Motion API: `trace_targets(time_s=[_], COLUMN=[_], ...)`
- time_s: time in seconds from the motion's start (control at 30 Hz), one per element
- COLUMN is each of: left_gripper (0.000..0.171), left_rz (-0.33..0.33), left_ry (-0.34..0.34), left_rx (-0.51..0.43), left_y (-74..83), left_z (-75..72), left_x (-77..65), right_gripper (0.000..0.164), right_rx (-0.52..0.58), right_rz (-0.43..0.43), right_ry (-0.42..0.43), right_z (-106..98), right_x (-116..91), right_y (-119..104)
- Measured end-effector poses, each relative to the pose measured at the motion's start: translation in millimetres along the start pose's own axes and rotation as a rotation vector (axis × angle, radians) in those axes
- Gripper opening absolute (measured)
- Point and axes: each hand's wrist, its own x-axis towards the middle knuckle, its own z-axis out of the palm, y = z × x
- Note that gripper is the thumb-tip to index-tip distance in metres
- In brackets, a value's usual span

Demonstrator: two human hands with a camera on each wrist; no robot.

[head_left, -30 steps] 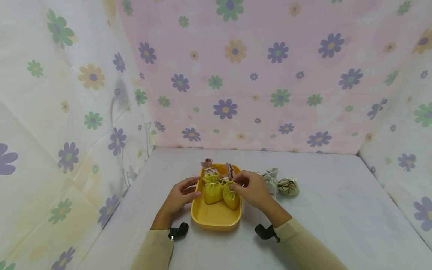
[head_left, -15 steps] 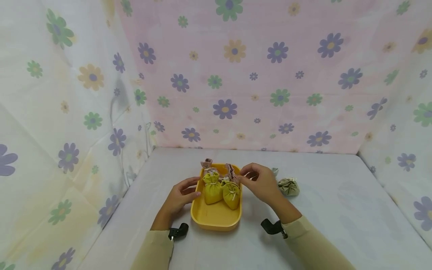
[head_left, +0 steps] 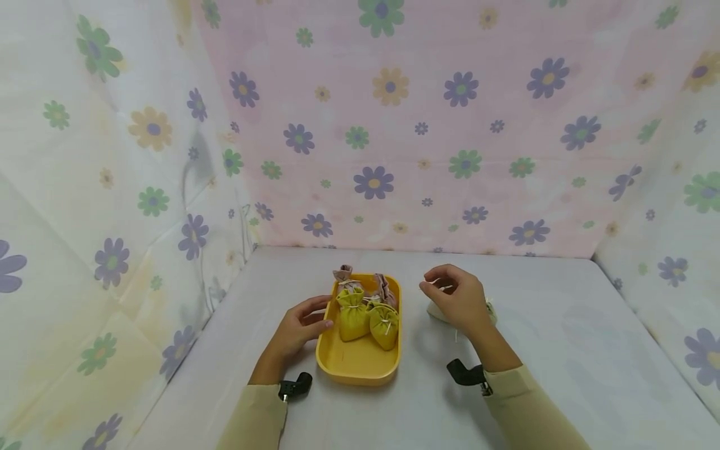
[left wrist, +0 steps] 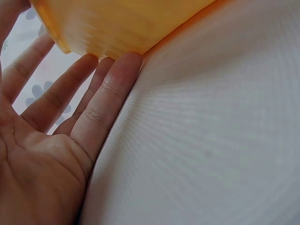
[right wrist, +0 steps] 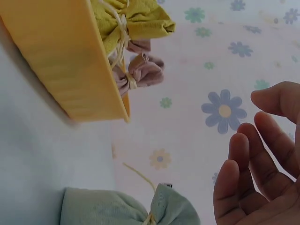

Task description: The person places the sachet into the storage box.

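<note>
A yellow tray holds two small yellow drawstring pouches and, behind them, two dusty-pink pouches with tied necks. My left hand rests against the tray's left side; in the left wrist view its outstretched fingers touch the yellow wall. To the right of the tray, my right hand hovers with relaxed fingers and nothing in them. Below it lies a pale grey-green pouch, mostly hidden by the hand in the head view. An olive pouch shows only a sliver behind the hand.
A white cloth covers the table. Flower-printed curtains stand at the back and both sides. Each wrist wears a black camera mount.
My right hand has let go of the right yellow pouch and moved right, away from the tray, to above the grey-green pouch. The left hand stays at the tray.
</note>
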Motion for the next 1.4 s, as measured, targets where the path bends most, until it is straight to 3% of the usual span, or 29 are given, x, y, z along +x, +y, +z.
trace_targets(time_s=[0.4,0.67,1.03,1.4], left_gripper=[0.056,0.056,0.057,0.058], left_rz=[0.003,-0.006,-0.032,-0.011], left_ry=[0.002,0.010,0.023,0.018], left_rx=[-0.005,-0.003,-0.002,0.010], left_y=[-0.5,-1.4,-1.1,-1.5], left_z=[2.0,2.0,0.3,0.7], left_x=[2.3,2.6,0.2,0.8], right_gripper=[0.027,0.041,0.059,0.073], right_rx=[-0.002,-0.097,-0.152,-0.254], right_rz=[0.028,-0.014,0.085,0.153], right_ry=[0.071,0.120,0.015,0.043], right_z=[-12,-16,-14,-7], right_x=[-4,-5,-4,-5], right_y=[15,26,38,43])
